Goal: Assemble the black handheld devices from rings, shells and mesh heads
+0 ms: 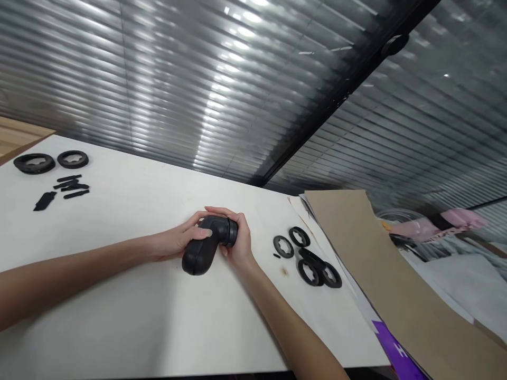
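Observation:
A black handheld device with a rounded, bent body and a ringed round end is held over the white table. My left hand is closed around its body from the left, thumb lying on top. Around the ringed end on the right, my right hand is wrapped, its fingers reaching over the far side. Part of the right fingers and the device's underside are hidden. To the right of my right hand lie several black rings with notched inner openings, some of them overlapping.
At the table's far left are two black rings and several small flat black pieces. Brown cardboard covers the right edge, with a purple item below it. A corrugated metallic wall rises behind.

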The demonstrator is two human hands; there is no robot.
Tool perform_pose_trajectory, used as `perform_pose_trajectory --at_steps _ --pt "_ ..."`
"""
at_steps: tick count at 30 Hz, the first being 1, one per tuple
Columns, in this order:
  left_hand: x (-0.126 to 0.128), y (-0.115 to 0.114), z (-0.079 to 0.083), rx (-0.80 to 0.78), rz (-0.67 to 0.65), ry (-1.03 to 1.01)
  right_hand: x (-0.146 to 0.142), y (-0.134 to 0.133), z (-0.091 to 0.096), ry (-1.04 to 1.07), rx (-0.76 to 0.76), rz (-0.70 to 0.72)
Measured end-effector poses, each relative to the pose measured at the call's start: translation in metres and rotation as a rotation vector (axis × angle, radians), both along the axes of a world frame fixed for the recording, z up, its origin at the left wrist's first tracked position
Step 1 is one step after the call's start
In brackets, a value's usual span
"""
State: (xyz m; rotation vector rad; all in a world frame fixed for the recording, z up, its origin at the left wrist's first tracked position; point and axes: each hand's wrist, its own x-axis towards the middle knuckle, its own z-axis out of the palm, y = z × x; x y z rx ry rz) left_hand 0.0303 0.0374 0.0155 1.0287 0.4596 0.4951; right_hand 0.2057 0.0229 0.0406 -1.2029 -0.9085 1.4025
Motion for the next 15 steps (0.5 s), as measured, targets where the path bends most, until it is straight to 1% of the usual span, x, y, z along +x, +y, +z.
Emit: perform_pose_trajectory --at_steps 2,4,7,9,11,15 --pt "-0.0014 0.0012 0.0001 0.011 -0.017 -0.001 0.0 0.0006 -0.0003 0.013 -0.006 -0.005" --pt "-0.0016 0.0019 0.0009 0.026 -0.004 0.024 0.0004 0.0016 -0.0018 0.031 -0.02 0.008" --pt "0.0005 0.0015 0.0004 0.084 0.055 0.027 0.0014 0.0032 -0.0044 0.074 -0.022 0.03" --pt "0.0026 0.0006 -0.0007 0.145 0.095 -0.015 0.0026 0.0043 -0.0059 0.105 -0.027 0.031" --pt "0.0042 -0.0002 -0.0014 0.174 0.117 -0.062 0.0044 0.0055 -0.0071 0.116 -0.033 0.017" --pt "0.0045 -0.0003 0.0002 0.144 0.075 -0.05 0.0068 0.0062 -0.0092 0.074 -0.003 0.012"
